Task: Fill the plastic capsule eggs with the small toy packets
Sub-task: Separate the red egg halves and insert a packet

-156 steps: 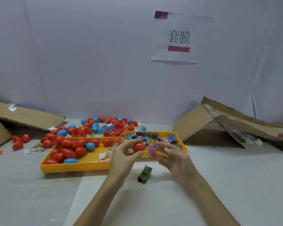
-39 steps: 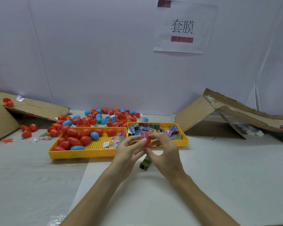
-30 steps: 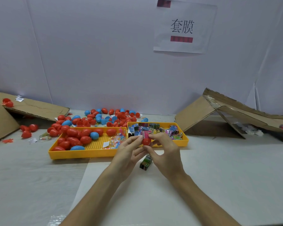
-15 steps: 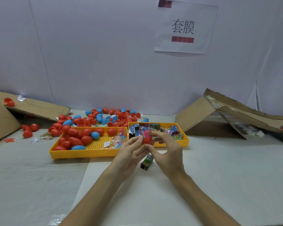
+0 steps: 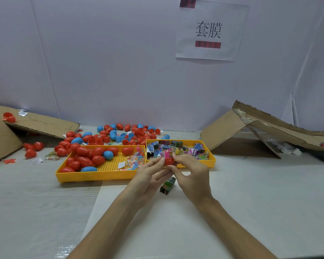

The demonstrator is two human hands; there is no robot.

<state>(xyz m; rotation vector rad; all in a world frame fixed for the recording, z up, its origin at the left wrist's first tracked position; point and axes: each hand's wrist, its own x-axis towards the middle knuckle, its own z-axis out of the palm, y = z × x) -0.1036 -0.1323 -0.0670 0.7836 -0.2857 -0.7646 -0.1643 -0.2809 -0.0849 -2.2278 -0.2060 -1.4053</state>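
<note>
A red capsule egg half (image 5: 169, 160) is held between the fingertips of my left hand (image 5: 148, 176) and my right hand (image 5: 192, 176), just in front of the small yellow tray (image 5: 211, 161). A pink toy packet (image 5: 166, 153) sticks up out of the egg half, pinched by my right fingers. That small tray holds several colourful toy packets (image 5: 191, 149). The larger yellow tray (image 5: 94, 174) to the left holds several red and blue eggs (image 5: 86, 159) and a clear bag of small toys.
A green and black packet (image 5: 167, 186) lies on the white sheet under my hands. Loose red and blue eggs (image 5: 123, 134) are scattered behind the trays. Torn cardboard (image 5: 251, 128) leans at the right, another cardboard piece (image 5: 36, 124) at the left.
The pink packet has gone from beside the closed red egg into the opened red half held between both hands. My hands have stayed in front of the small tray.
</note>
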